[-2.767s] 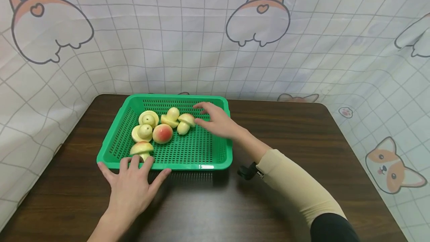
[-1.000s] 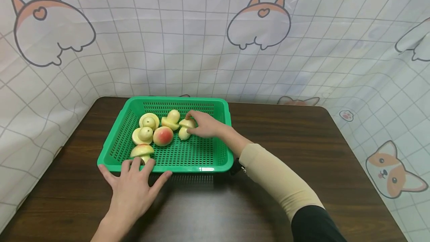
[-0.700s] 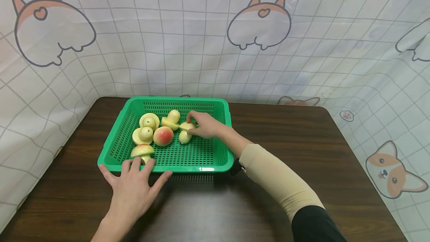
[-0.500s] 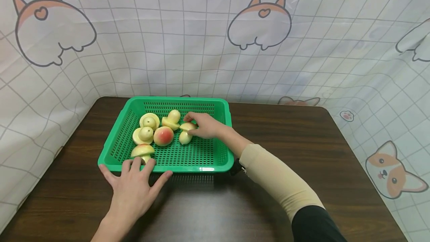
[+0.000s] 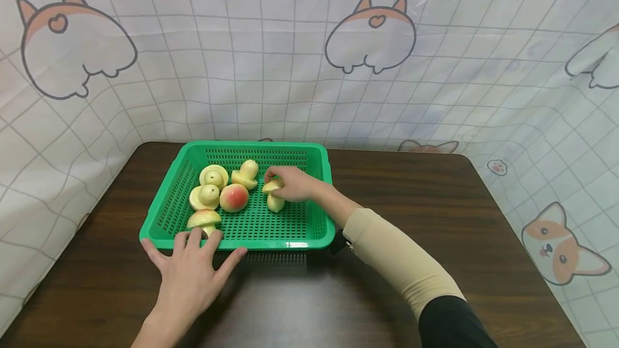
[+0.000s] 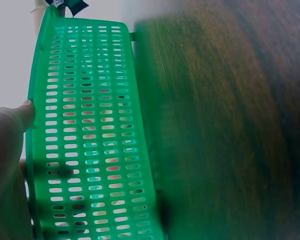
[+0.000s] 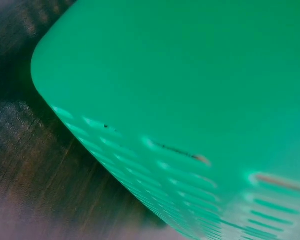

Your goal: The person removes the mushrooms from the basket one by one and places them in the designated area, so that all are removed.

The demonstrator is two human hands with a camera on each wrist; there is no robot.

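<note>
In the head view, my right hand pinches a pale yellow mushroom between thumb and fingers, inside a green perforated basket. The fingers cover part of its cap. My left hand is spread against the basket's front rim at the left, its fingertips reaching over the edge. Just beyond those fingertips lies another mushroom, partly hidden. The left wrist view shows the left thumb touching the rim of the basket. Only the basket's outer wall fills the right wrist view.
At the basket's left and middle lie more mushrooms: two stem-up ones, one on its cap, and a round red-blushed one. The basket stands on a dark wooden table, before a white grid cloth.
My right hand has reached left, taken hold of the rightmost mushroom and shifted it slightly right and toward me, away from its neighbour. My left hand keeps its place on the rim.
</note>
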